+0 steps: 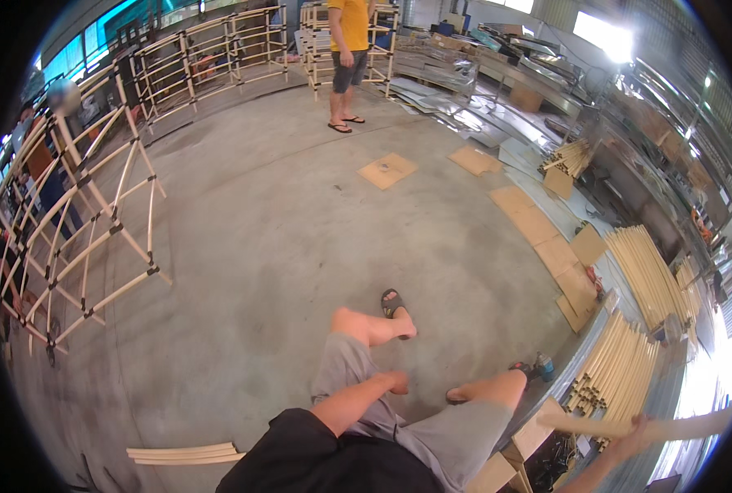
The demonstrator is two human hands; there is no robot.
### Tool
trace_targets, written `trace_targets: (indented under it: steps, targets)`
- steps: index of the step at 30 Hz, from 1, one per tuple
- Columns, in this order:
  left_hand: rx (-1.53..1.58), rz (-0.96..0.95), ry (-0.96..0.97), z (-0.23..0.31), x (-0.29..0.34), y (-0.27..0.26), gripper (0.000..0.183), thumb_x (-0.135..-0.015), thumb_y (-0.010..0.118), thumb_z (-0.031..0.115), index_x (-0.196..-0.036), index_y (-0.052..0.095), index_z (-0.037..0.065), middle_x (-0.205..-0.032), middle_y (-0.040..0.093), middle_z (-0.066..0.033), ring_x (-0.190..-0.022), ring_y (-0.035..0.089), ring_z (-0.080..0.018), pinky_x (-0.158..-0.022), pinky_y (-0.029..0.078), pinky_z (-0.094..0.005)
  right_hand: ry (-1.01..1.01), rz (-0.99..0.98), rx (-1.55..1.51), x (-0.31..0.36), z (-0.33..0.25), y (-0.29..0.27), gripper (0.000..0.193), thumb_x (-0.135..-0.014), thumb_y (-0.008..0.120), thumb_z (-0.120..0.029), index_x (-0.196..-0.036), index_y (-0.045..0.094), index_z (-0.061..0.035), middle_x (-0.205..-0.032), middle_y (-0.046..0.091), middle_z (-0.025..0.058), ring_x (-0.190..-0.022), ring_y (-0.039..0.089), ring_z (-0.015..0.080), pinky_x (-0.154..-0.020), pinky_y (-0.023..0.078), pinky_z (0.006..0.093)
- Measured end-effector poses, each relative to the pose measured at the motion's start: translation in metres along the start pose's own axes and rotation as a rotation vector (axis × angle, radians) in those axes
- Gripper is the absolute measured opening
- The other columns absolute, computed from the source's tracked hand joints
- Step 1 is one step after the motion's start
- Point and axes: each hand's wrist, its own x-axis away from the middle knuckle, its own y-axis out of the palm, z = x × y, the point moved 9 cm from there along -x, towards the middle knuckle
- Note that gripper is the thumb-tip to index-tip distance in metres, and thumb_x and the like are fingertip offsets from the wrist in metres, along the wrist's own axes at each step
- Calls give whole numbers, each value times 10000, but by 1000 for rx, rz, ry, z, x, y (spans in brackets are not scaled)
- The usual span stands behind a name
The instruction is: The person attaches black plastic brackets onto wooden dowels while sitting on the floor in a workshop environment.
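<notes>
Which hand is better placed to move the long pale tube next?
Probably the right hand: it grips the pale tube, near the stacked tubes. The left hand is well off to the left, away from that tube.

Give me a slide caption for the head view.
The right hand grips a pipe near stacked pipes; the left hand hangs between the knees.

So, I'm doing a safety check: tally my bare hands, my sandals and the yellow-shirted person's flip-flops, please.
Bare hands: 2 (left hand; right hand, gripping tan tubing)
Your sandals: 2 (one partly hidden)
Flip-flops on the person in yellow: 2
Total: 6
</notes>
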Motion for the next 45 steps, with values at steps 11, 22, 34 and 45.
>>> trace_targets:
  steps: [11, 22, 34, 45]
  targets:
    - [312, 760, 525, 210, 59, -279, 376, -915, 645, 219, -1226, 615, 12, -1219, 645, -212, -1153, 605, -366, -965, 478, -424, -232, -297, -118, 24, -26, 234, 162, -849, 697, -11, -944, 576, -64, -924, 557, 31, -879, 553, 155, -817, 472, 310]
    - [205, 814, 1380, 526, 198, -371, 659, -788, 742, 171, -1382, 489, 38, -1414, 503, -172, -1313, 483, -341, -1094, 375, -444, -385, -453, -19, 26, -11, 300, 246, -856, 663, 59, -911, 457, -65, -860, 538, 41, -818, 563, 147, -787, 472, 284]
    - [121, 1121, 1396, 598, 232, -305, 452, -776, 607, 147, -1152, 565, -101, -1072, 584, -206, -934, 572, -307, -800, 460, -396, -206, -767, -413, 108, 99, 362, 240, -896, 602, 62, -954, 419, -82, -913, 516, 41, -909, 556, 186, -990, 455, 415]
    - [696, 1099, 1590, 577, 191, -412, 608, -646, 765, 115, -1170, 493, -34, -989, 577, -180, -886, 586, -335, -784, 471, -399, -442, -699, 294, 26, 105, 357, 212, -910, 618, -16, -1096, 519, -42, -976, 565, 78, -945, 555, 202, -876, 458, 339]
